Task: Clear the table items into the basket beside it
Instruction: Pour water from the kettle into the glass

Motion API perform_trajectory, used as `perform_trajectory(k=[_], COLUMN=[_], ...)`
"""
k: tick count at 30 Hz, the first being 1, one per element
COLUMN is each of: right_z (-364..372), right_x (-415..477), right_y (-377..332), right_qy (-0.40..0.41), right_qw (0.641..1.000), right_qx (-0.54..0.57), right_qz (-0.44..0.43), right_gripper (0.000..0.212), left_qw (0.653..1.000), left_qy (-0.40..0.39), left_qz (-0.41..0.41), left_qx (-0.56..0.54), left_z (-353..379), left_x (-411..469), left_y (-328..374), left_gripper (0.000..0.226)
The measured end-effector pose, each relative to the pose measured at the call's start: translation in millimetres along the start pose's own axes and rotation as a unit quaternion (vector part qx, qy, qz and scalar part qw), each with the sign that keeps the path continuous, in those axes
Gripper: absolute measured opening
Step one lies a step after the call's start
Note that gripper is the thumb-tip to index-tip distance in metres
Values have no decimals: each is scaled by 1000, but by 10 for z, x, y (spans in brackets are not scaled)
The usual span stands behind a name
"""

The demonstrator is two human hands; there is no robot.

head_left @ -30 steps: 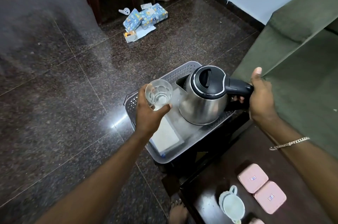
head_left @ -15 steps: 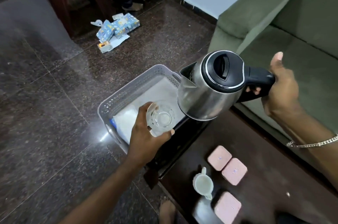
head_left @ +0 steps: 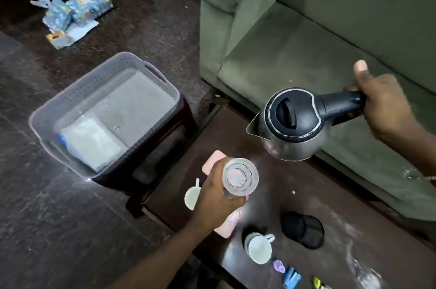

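Observation:
My left hand [head_left: 214, 196] grips a clear drinking glass [head_left: 240, 176] above the near left part of the dark table [head_left: 266, 196]. My right hand [head_left: 387, 107] holds a steel kettle [head_left: 291, 123] by its black handle, up in the air over the table's far edge by the sofa. The grey basket [head_left: 49, 112] stands on a dark stool to the left of the table, with a white packet [head_left: 90, 145] lying in it. On the table rest pink boxes [head_left: 227, 224], two white cups [head_left: 258, 249] [head_left: 191, 197] and a black kettle base [head_left: 302, 229].
A green sofa [head_left: 306, 36] runs along the table's far side. Small coloured items [head_left: 291, 275] lie at the table's near edge. Blue packets and paper [head_left: 75, 13] are scattered on the dark tiled floor behind the basket.
Both hands have swung right, away from the basket: the glass and the kettle were over the basket and now hang over the table. The view has turned right as well.

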State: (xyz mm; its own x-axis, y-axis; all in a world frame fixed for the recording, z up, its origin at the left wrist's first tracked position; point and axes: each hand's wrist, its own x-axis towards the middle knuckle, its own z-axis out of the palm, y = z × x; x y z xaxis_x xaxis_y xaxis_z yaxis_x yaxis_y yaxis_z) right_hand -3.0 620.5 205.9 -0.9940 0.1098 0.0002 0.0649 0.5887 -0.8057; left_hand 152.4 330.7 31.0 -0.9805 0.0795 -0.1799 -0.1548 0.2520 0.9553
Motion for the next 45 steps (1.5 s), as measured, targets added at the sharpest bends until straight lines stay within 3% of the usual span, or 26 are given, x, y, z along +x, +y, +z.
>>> perform_trajectory(k=[10, 19, 24, 31, 45], right_z=[-316, -233, -176, -97, -8], right_x=[-500, -772, -858, -999, -1213], right_y=[567, 969, 979, 913, 902], right_qy=[-76, -119, -137, -169, -130], right_qw=[972, 935, 894, 866, 835], right_qx=[-215, -317, -394, -442, -486], right_qz=[-53, -107, -161, -165, -224], right_gripper=[93, 85, 87, 88, 82], left_qw=[997, 994, 994, 994, 994], left_qy=[-65, -80, -80, -82, -87], left_qz=[-41, -59, -55, -44, -39], left_qx=[6, 39, 41, 54, 53], left_z=[1093, 1412, 1462, 1456, 1458], left_x=[-265, -282, -267, -253, -235], left_y=[-482, -790, -858, -915, -947], left_gripper=[83, 90, 90, 92, 91])
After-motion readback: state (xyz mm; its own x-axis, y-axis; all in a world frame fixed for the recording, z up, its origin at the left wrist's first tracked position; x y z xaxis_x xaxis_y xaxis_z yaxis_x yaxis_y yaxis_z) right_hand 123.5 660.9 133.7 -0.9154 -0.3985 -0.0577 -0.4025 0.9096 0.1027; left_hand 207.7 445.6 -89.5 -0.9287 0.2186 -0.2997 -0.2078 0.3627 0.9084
